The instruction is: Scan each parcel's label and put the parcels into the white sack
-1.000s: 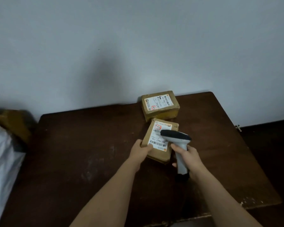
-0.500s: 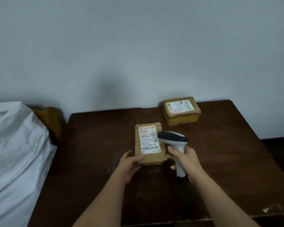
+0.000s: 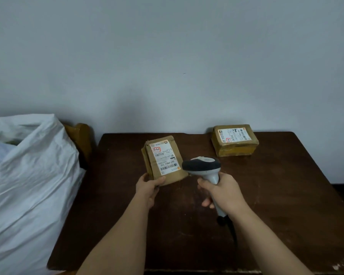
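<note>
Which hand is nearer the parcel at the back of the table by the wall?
Right. The right hand, gripping the scanner, sits in front of the back parcel, slightly left. The left hand is farther left, holding the other parcel.

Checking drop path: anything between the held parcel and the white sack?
Head view: only bare dark table between the held parcel and the white sack; nothing blocks it.

Two bare forearms, no sleeves, watch or rings visible on the hands (image 3: 150, 187).
</note>
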